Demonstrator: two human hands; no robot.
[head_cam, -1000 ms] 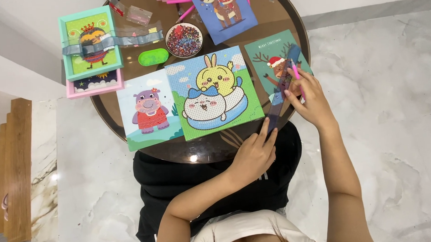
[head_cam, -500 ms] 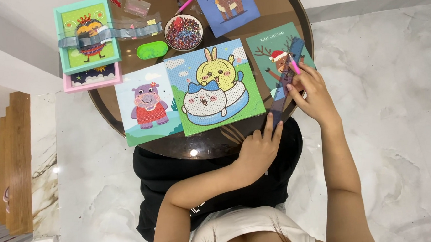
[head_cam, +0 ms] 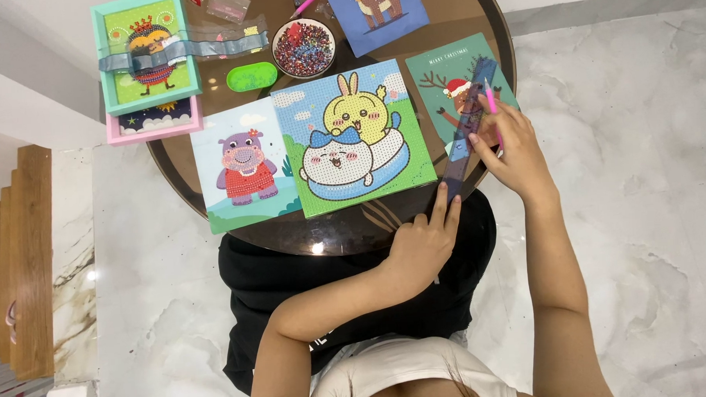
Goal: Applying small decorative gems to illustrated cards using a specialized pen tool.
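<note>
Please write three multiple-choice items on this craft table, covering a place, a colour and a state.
1. Where is the bead bowl?
A. behind the rabbit picture
B. on the floor
C. on the person's lap

2. What colour is the pen in the right hand?
A. green
B. pink
C. black

3. How is the left hand?
A. gripping a frame
B. raised in the air
C. resting on the table edge, holding nothing

Answers: A, the bowl sits past the picture's far edge; B, a pink shaft shows above the fingers; C, its fingers lie spread on the glass.

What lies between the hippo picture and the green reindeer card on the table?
In the head view, the rabbit and cat picture lies between the hippo picture and the green reindeer card.
</note>
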